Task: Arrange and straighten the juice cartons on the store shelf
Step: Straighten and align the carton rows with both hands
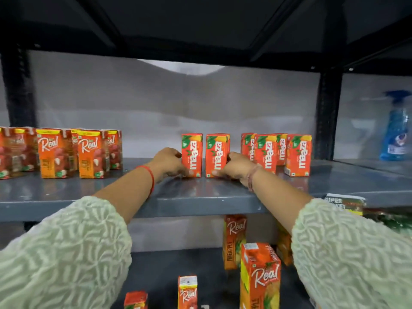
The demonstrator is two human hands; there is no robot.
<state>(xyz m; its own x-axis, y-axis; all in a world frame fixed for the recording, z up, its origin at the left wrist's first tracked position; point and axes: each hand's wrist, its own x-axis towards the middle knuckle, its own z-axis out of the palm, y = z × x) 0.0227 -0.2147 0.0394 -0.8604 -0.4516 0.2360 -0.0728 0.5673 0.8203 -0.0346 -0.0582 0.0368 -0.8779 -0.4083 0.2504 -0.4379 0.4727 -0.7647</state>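
Observation:
Two small orange Maaza cartons stand upright side by side on the grey shelf (200,201). My left hand (169,162) grips the left carton (192,152) from its left side. My right hand (237,167) grips the right carton (217,153) from its right side, thumb at its lower front. A narrow gap separates the two cartons. Several more Maaza cartons (276,152) stand in a loose cluster to the right. Several Real cartons (58,152) stand in rows at the shelf's left end.
A blue spray bottle (395,130) stands at the far right behind a black upright (327,114). On the lower shelf are tall Real pineapple cartons (259,277) and small Real cartons (187,291). A dark shelf hangs overhead.

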